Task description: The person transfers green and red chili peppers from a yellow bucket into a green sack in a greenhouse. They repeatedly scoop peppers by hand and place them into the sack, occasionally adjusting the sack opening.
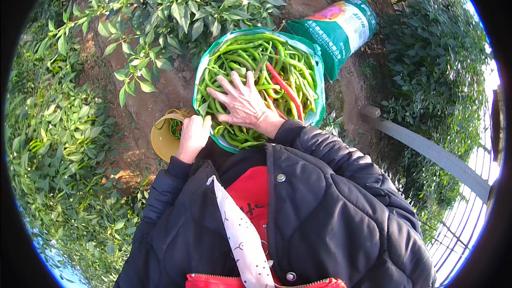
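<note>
A woven plastic sack (321, 88), green outside and pale inside, stands before me with its mouth wide. Long green chili peppers (240, 54) fill it almost to the rim. One long red chili pepper (286, 87) lies across the top. My right hand (245, 106) rests flat on the peppers, fingers spread, gripping nothing. On the near left side, my left hand (195, 138) is closed on the sack's rim. Just beyond that hand a yellow bucket (162, 142) stands tilted, partly hidden, with a few green and red peppers inside.
Behind the sack on the right lies a second green printed sack (338, 34) bearing writing. Leafy pepper plants (192, 4) overhang the far side, and more plants (64, 140) line the left. A grey post (428, 148) slants over the soil (136, 100) at right.
</note>
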Demonstrator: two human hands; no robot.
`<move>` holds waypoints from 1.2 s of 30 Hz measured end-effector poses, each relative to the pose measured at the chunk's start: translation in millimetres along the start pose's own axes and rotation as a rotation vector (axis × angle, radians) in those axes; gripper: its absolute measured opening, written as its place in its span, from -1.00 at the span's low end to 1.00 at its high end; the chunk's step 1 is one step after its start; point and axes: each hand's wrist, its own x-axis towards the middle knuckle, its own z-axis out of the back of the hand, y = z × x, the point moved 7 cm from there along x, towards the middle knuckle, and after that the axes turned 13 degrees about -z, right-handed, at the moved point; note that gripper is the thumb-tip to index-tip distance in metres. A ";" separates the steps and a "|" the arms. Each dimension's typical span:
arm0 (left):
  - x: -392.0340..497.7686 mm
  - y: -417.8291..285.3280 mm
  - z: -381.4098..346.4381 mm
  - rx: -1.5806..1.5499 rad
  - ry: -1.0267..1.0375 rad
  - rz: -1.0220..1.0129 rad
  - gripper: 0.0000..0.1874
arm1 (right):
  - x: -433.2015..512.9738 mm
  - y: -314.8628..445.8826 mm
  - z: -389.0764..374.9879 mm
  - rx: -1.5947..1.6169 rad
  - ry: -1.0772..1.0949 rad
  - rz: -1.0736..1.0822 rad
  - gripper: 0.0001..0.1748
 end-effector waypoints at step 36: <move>54.7 -228.7 -112.5 0.317 0.394 -1.249 -0.44 | -286.4 -114.3 -49.1 1.482 0.106 -1.248 -0.28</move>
